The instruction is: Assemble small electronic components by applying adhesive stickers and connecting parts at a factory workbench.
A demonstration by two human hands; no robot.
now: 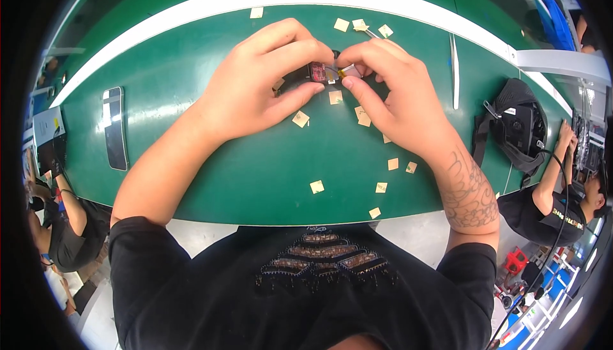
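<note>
While you are leaning over the green table [268,171], a smartphone [115,128] is lying at nine o'clock and a black bag [520,123] is sitting at three o'clock. Your left hand [255,85] is pinching a small dark component [317,72] at twelve o'clock, thumb under, fingers curled on top. Your right hand [396,91] is gripping tweezers [357,69] whose tip is touching that component. Small tan paper squares [317,186] are lying scattered from twelve down to five o'clock, looking like peeled backings, so you are likely well into a repeated job; how much is remaining, I cannot tell.
</note>
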